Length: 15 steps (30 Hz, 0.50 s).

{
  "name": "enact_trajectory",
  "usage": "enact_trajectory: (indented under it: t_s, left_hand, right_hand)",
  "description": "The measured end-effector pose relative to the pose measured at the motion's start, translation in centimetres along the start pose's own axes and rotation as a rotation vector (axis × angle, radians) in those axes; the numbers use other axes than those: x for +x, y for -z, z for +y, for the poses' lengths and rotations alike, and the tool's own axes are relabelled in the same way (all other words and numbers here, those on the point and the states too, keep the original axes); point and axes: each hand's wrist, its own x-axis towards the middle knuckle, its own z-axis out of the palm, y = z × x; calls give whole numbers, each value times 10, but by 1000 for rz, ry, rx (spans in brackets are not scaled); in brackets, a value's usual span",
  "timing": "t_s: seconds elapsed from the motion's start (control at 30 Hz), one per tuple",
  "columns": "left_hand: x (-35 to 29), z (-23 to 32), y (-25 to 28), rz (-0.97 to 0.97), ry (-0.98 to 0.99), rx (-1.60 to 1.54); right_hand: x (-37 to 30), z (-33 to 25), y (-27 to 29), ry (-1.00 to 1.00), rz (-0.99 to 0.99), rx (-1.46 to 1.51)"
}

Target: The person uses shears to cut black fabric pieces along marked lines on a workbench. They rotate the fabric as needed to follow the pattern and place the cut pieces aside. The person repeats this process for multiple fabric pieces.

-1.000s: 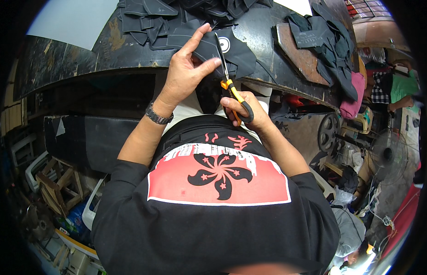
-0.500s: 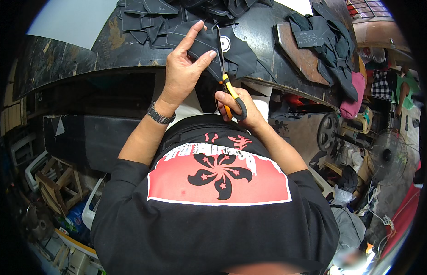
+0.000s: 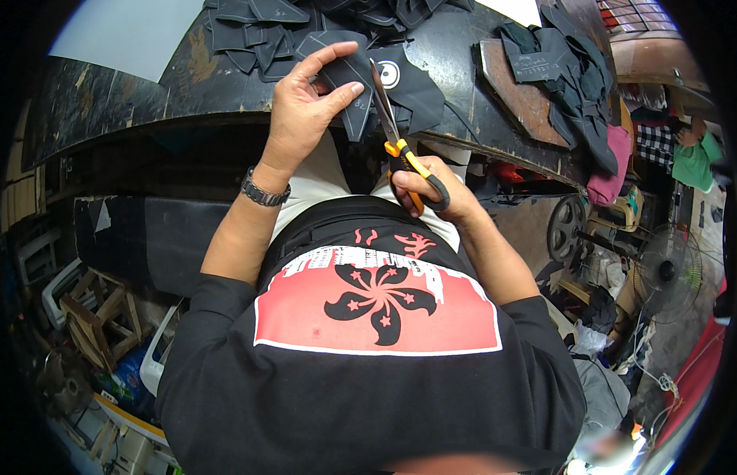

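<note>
My left hand (image 3: 305, 111) pinches a black fabric piece (image 3: 349, 99) with chalk lines between thumb and fingers, above the table's front edge. In my right hand (image 3: 440, 190) is a pair of scissors (image 3: 393, 127) with yellow, orange and black handles. Their blades point up and away, just right of the held piece, and look nearly closed. Behind the blades, another black fabric piece (image 3: 420, 99) lies at the table edge, with a round white thing with a dark centre (image 3: 388, 75) on it.
A heap of marked black cut pieces (image 3: 258, 39) covers the back of the dark table (image 3: 131, 103). To the right, more black fabric (image 3: 558, 71) lies over a brown board (image 3: 515, 103). A fan (image 3: 668, 269) stands on the floor at right, a wooden stool (image 3: 103, 317) at left.
My left hand has shifted left with the fabric piece. The scissors have come back from it, toward me and slightly right, so that the blades now stand apart from the piece.
</note>
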Motion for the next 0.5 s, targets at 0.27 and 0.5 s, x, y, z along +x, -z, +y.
enact_trajectory:
  t_s: [0.27, 0.5]
  left_hand:
    - [-2, 9, 0, -142, 34, 172]
    - [-6, 2, -5, -93, 14, 133]
  right_hand:
    - [-4, 4, 16, -23, 5, -141]
    - [-11, 11, -2, -39, 43, -4]
